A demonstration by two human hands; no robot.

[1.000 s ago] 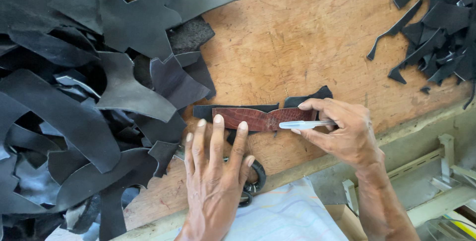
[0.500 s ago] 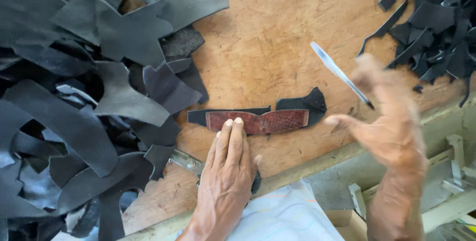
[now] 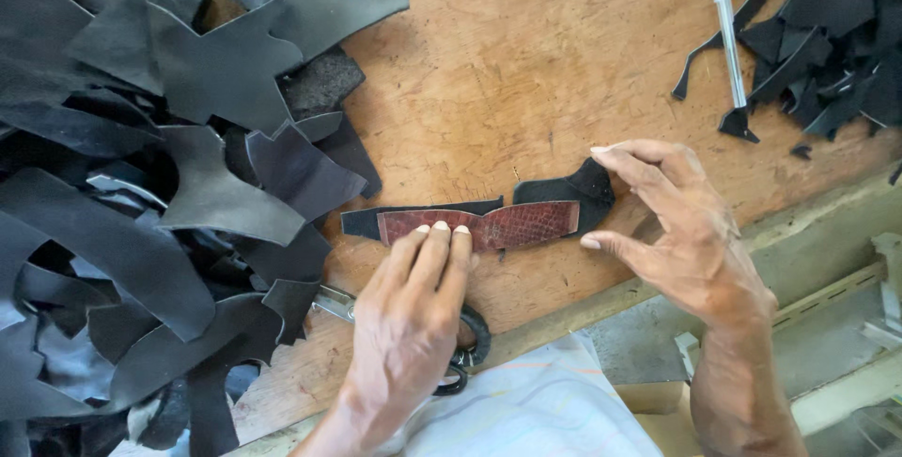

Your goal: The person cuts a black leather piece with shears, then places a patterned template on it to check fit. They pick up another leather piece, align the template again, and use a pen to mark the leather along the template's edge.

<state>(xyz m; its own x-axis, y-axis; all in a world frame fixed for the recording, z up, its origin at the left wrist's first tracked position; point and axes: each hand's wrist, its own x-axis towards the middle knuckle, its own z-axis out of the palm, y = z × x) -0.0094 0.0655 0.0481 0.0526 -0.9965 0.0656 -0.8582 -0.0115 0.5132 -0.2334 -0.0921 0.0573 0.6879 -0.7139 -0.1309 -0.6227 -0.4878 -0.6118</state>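
Observation:
A narrow reddish-brown textured strip [image 3: 512,225] lies on top of a black leather piece [image 3: 564,189] on the wooden board [image 3: 526,62]. My left hand [image 3: 413,316] presses its fingertips flat on the left half of the strip. My right hand [image 3: 676,232] hovers at the strip's right end with fingers spread, the fingertips touching the black leather there. It holds nothing. A pen with a clear barrel [image 3: 725,25] lies on the board at the upper right, apart from both hands.
A big heap of black leather cut-outs [image 3: 141,185] covers the left side. More black scraps [image 3: 827,34] lie at the upper right. Scissors [image 3: 451,344] with black handles lie partly under my left hand. A grey ledge [image 3: 827,260] runs along the board's right edge.
My right hand held the pen against the strip, swung it up to the right, and has let it go on the board. The hand is back at the strip's right end, empty.

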